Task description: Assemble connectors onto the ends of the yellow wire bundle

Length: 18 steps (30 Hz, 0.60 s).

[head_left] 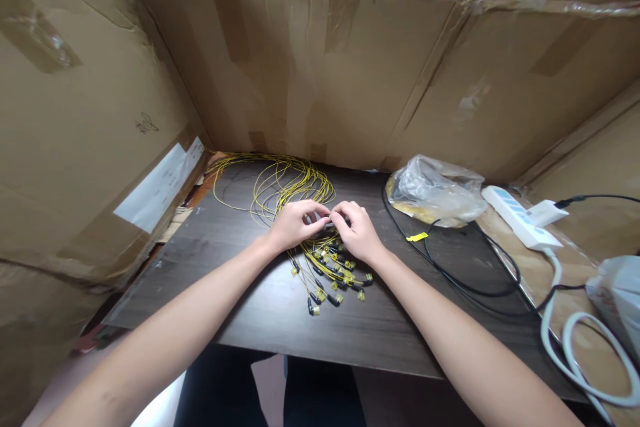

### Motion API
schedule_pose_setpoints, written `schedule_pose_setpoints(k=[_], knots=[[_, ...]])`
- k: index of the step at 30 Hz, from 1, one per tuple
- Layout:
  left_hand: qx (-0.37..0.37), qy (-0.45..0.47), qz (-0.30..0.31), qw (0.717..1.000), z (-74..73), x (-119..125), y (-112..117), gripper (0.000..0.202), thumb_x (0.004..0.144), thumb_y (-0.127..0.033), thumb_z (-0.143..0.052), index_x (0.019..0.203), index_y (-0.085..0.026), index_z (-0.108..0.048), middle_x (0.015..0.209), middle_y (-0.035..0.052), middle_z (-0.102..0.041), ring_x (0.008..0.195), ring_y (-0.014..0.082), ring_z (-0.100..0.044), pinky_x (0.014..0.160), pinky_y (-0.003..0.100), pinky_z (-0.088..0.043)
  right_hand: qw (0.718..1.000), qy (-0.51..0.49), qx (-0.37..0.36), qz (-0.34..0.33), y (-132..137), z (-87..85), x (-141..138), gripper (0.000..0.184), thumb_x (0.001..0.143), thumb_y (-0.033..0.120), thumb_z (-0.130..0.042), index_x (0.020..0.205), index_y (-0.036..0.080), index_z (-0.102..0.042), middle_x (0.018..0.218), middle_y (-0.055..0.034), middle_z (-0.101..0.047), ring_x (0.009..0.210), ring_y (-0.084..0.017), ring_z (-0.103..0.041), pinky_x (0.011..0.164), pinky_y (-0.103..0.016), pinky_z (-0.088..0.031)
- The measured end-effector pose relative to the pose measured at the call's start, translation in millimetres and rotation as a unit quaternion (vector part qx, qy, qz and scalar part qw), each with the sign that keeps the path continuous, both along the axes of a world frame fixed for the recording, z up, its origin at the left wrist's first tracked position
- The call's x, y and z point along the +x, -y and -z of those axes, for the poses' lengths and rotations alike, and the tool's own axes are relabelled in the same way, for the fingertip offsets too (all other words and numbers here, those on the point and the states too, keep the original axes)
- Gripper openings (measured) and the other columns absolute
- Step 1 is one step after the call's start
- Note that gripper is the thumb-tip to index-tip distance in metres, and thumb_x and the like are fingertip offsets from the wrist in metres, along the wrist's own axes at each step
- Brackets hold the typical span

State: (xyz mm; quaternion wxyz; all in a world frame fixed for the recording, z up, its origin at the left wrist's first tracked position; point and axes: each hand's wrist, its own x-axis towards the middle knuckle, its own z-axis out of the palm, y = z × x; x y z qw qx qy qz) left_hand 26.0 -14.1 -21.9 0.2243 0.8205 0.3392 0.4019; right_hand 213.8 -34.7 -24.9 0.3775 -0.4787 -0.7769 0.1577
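Observation:
My left hand [299, 223] and my right hand [357, 232] meet over the middle of the table, thumb and forefinger of each pinched together tip to tip. Whatever small piece is between the fingertips is too small and too covered to make out. Below and between the hands lies a cluster of black connectors with clear yellowish caps [335, 299], on the ends of thin yellow cables. Behind my left hand, the bundle of yellow cables [310, 181] fans out in loose loops toward the back left.
Cardboard walls [320, 80] enclose the dark table [240, 307]. At the back right sits a clear plastic bag [440, 190], beside a white power strip [520, 220]. A black cable [473, 291] with a yellow tag [417, 237] loops across the right side. White paper [157, 188] is stuck at left.

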Motion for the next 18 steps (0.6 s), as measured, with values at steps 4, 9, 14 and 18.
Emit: schedule_pose_setpoints(k=[4,9,14,18], knots=[[0.017,-0.001,-0.002,1.0,0.3,-1.0,-0.4,0.011,0.085,-0.021,-0.069,0.092,-0.015,-0.075,0.08,0.0026,-0.073,0.063,0.0101,-0.062,0.062,0.02,-0.051,1.0,0.017,-0.005,0.002,-2.6,2.3,0.3,0.037,0.1,0.033,-0.043,0.064,0.021,-0.047,0.066,-0.002,-0.058,0.074,-0.019,-0.052,0.071,-0.033,-0.032],[0.011,-0.006,-0.009,1.0,1.1,-0.1,0.0,0.01,0.082,-0.019,-0.069,0.089,-0.014,-0.075,0.075,0.0015,-0.07,0.058,0.0088,-0.059,0.057,0.019,-0.049,0.999,0.029,-0.02,-0.003,-3.3,2.1,-0.1,0.042,0.101,0.034,-0.043,0.061,0.021,-0.047,0.063,-0.0016,-0.058,0.072,-0.019,-0.051,0.07,-0.033,-0.031],[0.0,-0.004,-0.01,1.0,0.7,-0.4,-0.3,0.009,0.082,-0.019,-0.069,0.088,-0.015,-0.075,0.075,0.0013,-0.07,0.058,0.009,-0.06,0.058,0.019,-0.05,1.0,-0.009,-0.013,0.001,-1.9,0.1,0.9,0.02,0.095,0.028,-0.049,0.079,0.021,-0.059,0.08,-0.0024,-0.066,0.079,-0.02,-0.055,0.076,-0.034,-0.035],[-0.001,-0.001,-0.003,1.0,-0.4,-0.7,0.0,0.01,0.084,-0.022,-0.07,0.089,-0.015,-0.075,0.077,0.002,-0.071,0.059,0.009,-0.06,0.058,0.019,-0.05,1.0,-0.009,-0.008,0.001,-2.2,0.0,2.0,0.017,0.092,0.025,-0.051,0.077,0.022,-0.058,0.076,-0.0022,-0.065,0.077,-0.02,-0.055,0.075,-0.033,-0.035]])
